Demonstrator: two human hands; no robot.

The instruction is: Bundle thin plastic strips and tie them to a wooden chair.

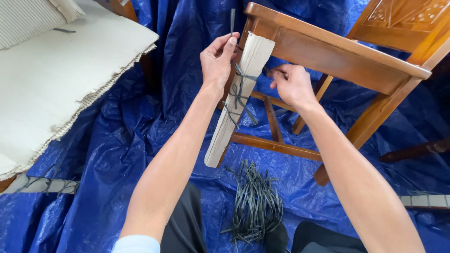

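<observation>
Wrapping the chair leg (276,117), pale corrugated cardboard (236,103) is bound with dark strapping (239,91); our left hand (216,58) pinches a strap end upward, our right hand (293,84) closes on the other end.

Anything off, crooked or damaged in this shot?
Nothing broken. The cardboard wrap on the chair leg sits tilted and is bound with uneven crossed dark straps. Loose straps lie heaped on the blue tarp. The left hand pinches one strap end upward.
</observation>
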